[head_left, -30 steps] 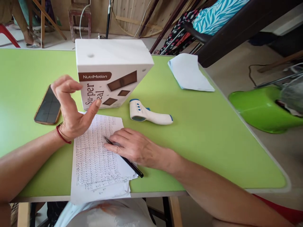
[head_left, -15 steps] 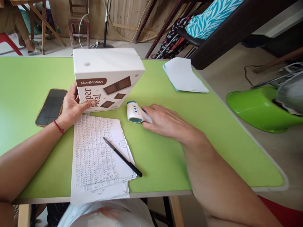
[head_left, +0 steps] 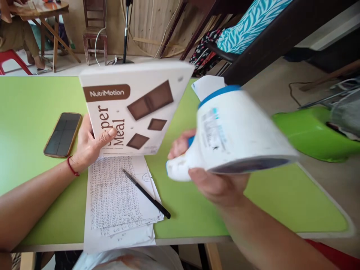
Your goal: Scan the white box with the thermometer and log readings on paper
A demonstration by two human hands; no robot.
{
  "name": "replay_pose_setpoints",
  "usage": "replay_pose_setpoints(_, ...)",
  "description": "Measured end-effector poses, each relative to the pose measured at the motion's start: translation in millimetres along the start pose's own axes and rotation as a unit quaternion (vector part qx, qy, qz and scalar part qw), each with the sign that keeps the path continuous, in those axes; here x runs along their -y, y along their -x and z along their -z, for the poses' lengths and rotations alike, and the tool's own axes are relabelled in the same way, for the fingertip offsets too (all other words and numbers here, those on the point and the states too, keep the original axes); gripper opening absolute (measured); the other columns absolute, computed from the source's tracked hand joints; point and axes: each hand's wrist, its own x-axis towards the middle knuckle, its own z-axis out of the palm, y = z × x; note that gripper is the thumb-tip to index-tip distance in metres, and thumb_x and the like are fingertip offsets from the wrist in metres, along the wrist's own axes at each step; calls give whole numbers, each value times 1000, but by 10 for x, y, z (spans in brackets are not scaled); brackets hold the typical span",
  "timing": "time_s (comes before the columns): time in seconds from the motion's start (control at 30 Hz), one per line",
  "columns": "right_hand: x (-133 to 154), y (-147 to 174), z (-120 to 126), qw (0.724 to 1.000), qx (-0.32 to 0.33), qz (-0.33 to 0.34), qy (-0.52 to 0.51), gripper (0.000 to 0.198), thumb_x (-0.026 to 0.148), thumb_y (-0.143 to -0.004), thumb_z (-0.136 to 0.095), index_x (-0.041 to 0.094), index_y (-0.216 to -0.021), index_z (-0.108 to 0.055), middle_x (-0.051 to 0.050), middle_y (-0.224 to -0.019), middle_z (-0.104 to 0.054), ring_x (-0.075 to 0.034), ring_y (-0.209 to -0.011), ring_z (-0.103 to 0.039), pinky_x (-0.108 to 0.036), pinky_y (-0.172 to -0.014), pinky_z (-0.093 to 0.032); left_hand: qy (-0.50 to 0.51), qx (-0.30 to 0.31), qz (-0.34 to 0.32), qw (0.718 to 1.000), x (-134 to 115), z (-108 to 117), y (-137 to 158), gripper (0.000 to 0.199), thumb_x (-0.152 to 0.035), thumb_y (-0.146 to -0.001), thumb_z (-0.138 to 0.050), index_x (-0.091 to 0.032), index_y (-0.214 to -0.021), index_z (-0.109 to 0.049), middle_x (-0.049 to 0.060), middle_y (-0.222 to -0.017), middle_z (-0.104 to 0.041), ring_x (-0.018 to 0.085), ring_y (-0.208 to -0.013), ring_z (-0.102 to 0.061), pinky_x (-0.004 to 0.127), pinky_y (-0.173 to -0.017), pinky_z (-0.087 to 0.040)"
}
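Note:
My left hand [head_left: 88, 144] grips the lower left of a white NutriMotion meal box [head_left: 143, 137], its thumb across the printed front. The box is tilted, its brown chocolate-like pictures facing me. My right hand [head_left: 219, 185] is closed around the handle of a white gun-shaped handheld scanner [head_left: 239, 127] with blue trim. The scanner is raised close to the camera and slightly blurred, its label towards me and its wide, dark-windowed end pointing right. Below the box lie handwritten sheets [head_left: 118, 198] with a black pen [head_left: 147, 194] across them.
A phone [head_left: 62, 134] lies left of my left hand on the green table [head_left: 33, 101]. Folded paper [head_left: 206, 85] sits at the far right, partly behind the scanner. A green plastic seat [head_left: 306, 131] stands beyond the right edge. Other people sit in the background.
My right hand has lifted the scanner from low over the table towards the camera and turned it. My left hand has tilted the box so its front faces me more.

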Motion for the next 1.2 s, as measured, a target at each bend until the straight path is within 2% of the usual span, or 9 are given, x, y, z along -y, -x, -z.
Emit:
replay_pose_setpoints(0.1, 64, 78, -160, 989, 30, -42, -140, 36, 53, -79, -61, 28, -105, -58, -3, -72, -52, -17, -61, -51, -34, -51, -47, 14, 2, 66, 998, 87, -1, 51, 57, -45, -73, -79, -18, -112, -47, 12, -108, -62, 32, -99, -63, 48, -82, -55)
replay_pose_setpoints(0.17, 50, 99, -228, 982, 37, -73, -172, 31, 48, -78, -65, 26, -99, -62, -3, -69, -53, -17, -59, -51, -33, -49, -46, 12, 8, 84, 996, 110, 3, 53, 58, -46, -72, -79, -18, -111, -47, 12, -108, -62, 32, -98, -63, 50, -83, -54)
replay_pose_setpoints(0.3, -8, 91, -292, 977, 31, -110, -182, 21, 38, -75, -68, 23, -89, -63, 0, -64, -53, -17, -59, -52, -35, -53, -46, -15, 16, 77, 997, 90, 9, 24, 56, -47, -72, -78, -18, -109, -48, 12, -108, -61, 33, -100, -61, 52, -85, -52)
replay_pose_setpoints(0.47, -1, 51, -349, 977, 29, -103, -183, 9, 25, -73, -67, 21, -76, -60, -1, -69, -57, -16, -64, -55, -35, -59, -47, -47, 15, 47, 998, 97, 22, 24, 57, -50, -71, -78, -18, -107, -49, 11, -106, -60, 31, -99, -60, 53, -89, -50)
replay_pose_setpoints(0.7, -6, 27, -393, 981, 13, -83, -174, 8, 23, -74, -67, 20, -78, -61, 0, -72, -59, -14, -64, -54, -31, -58, -44, -85, 24, 36, 995, 119, 37, 34, 61, -55, -72, -76, -17, -111, -50, 12, -107, -60, 31, -97, -61, 53, -85, -51)
replay_pose_setpoints(0.87, -2, 33, -393, 980, 29, -86, -179, 13, 25, -76, -69, 21, -87, -64, 0, -75, -60, -14, -67, -55, -32, -63, -46, -97, 29, 30, 994, 105, 35, 24, 59, -55, -73, -75, -17, -111, -51, 12, -106, -60, 31, -96, -61, 53, -84, -51)
replay_pose_setpoints(1.2, -5, 50, -378, 979, 49, -92, -174, 14, 30, -79, -68, 21, -89, -64, 0, -74, -59, -14, -66, -54, -32, -64, -48, -98, 34, 28, 994, 102, 34, 20, 57, -52, -74, -75, -17, -111, -49, 13, -108, -59, 33, -99, -60, 55, -86, -49)
